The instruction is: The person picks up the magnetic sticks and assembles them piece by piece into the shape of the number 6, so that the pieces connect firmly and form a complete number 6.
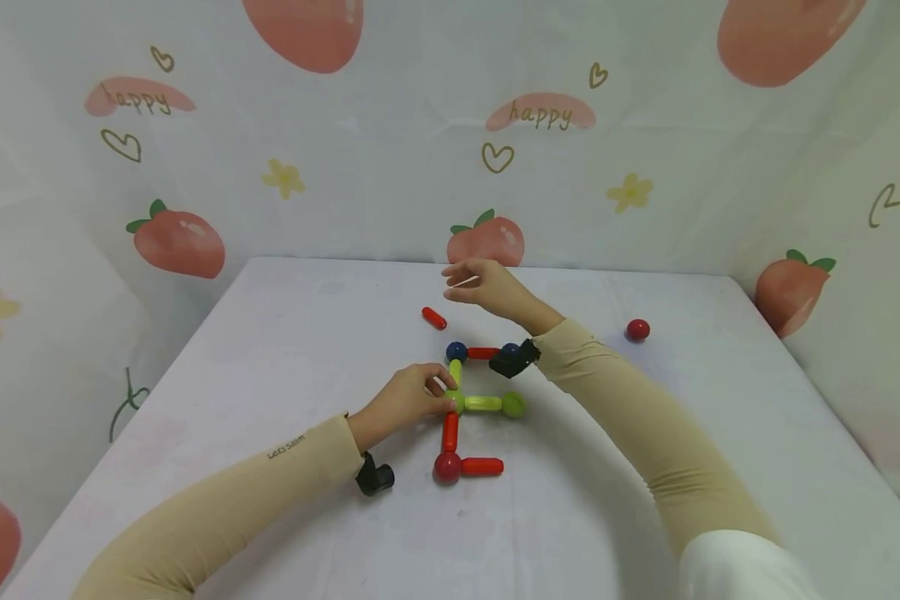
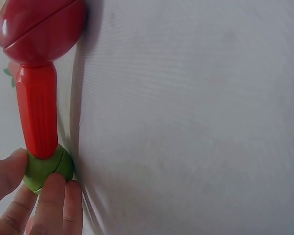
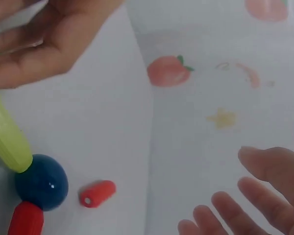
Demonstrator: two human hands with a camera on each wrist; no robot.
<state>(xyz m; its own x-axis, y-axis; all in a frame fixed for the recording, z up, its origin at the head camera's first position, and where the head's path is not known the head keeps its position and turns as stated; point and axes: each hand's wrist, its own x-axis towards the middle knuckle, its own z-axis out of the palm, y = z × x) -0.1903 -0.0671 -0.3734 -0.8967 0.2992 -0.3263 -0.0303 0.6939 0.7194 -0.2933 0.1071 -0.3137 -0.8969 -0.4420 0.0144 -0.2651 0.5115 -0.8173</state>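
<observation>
A toy frame of balls and short rods lies on the table. With thumb and fingers my left hand [image 1: 408, 400] pinches its middle green ball [image 2: 38, 171]. Down from there runs a red rod [image 1: 450, 433] to a red ball [image 1: 447, 467], which bears a sideways red rod [image 1: 482, 467]. A yellow-green rod [image 1: 483, 404] leads right to another green ball [image 1: 513, 405]. Above, a yellow-green rod [image 3: 10, 132] joins a blue ball [image 3: 41, 182], with a red rod [image 1: 483, 353] beside it. My right hand [image 1: 487, 287] is held over the far side, fingers loose, holding nothing.
A loose red rod [image 1: 434, 317] lies beyond the frame, left of the right hand. Far right on the white table [image 1: 307, 333] is a loose red ball [image 1: 638, 330]. The right wrist's black camera [image 1: 515, 358] partly covers a second blue ball [image 1: 510, 349]. A printed curtain [image 1: 390, 150] stands behind.
</observation>
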